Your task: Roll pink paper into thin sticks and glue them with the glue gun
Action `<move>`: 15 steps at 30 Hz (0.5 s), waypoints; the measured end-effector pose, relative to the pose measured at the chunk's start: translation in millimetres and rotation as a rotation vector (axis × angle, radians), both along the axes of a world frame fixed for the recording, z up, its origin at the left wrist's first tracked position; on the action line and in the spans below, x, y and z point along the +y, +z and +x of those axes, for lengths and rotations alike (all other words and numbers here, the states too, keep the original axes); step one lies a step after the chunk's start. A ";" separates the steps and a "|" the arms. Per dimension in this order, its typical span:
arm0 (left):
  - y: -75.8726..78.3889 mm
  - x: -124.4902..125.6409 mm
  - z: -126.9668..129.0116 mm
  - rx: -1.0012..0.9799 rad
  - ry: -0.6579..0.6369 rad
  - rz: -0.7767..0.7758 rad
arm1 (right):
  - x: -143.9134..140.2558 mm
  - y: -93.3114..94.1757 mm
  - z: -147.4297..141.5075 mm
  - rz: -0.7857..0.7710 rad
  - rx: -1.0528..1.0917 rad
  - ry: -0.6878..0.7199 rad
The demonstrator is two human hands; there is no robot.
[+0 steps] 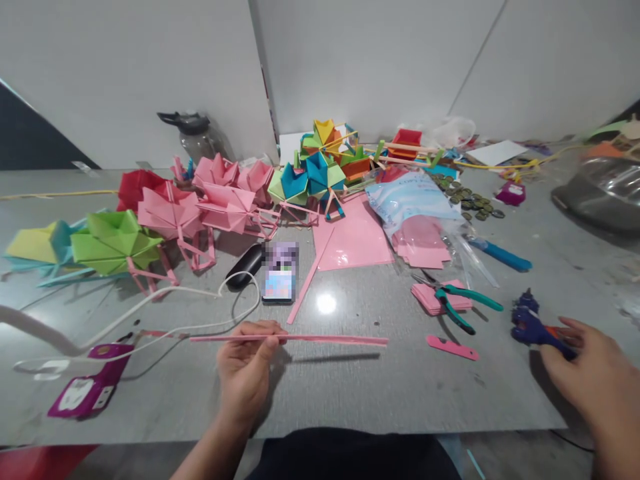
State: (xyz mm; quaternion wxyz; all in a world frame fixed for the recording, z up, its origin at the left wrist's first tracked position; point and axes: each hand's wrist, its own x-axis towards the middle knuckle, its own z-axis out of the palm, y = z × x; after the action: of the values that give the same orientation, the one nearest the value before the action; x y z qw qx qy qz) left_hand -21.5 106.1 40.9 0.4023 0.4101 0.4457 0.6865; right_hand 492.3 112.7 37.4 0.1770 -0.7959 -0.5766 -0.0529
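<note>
My left hand (247, 363) pinches a long thin pink paper stick (320, 339) and holds it level above the grey table (380, 393). At the right, my right hand (593, 373) reaches a blue glue gun (533, 325) lying on the table; its fingers touch the gun's rear, and I cannot tell whether they close on it. Green-handled pliers (463, 301) lie on a small stack of pink paper pieces (434, 298) between the hands. A short pink strip (453, 347) lies near the glue gun.
Folded paper umbrellas in pink (220, 203), green (115, 240), red and mixed colours (320, 170) crowd the back. A phone (281, 272), white cable (150, 320), pink sheets (353, 240), a plastic bag (413, 200), coins (467, 200), a blue knife (500, 255) and a bottle (195, 137) lie around.
</note>
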 end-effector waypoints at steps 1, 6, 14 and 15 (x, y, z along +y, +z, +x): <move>1.1 0.1 -0.1 -0.003 -0.004 0.005 | -1.4 5.3 -6.8 0.029 -0.006 -0.036; 3.5 -0.7 -0.9 -0.041 -0.023 0.042 | 1.0 27.8 -53.9 0.317 0.045 0.067; -1.4 -5.9 -9.1 -0.125 -0.166 0.196 | 61.9 24.5 -170.5 0.300 0.319 0.751; -1.5 -6.7 -9.8 -0.124 -0.189 0.217 | 71.5 24.2 -191.8 0.155 0.310 0.856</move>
State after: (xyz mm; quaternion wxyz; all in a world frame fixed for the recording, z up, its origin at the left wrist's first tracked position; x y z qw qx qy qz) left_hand -31.2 99.4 39.4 0.4453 0.4483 0.3027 0.7135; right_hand 300.5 184.2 61.6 0.3263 -0.4690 -0.8144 0.1018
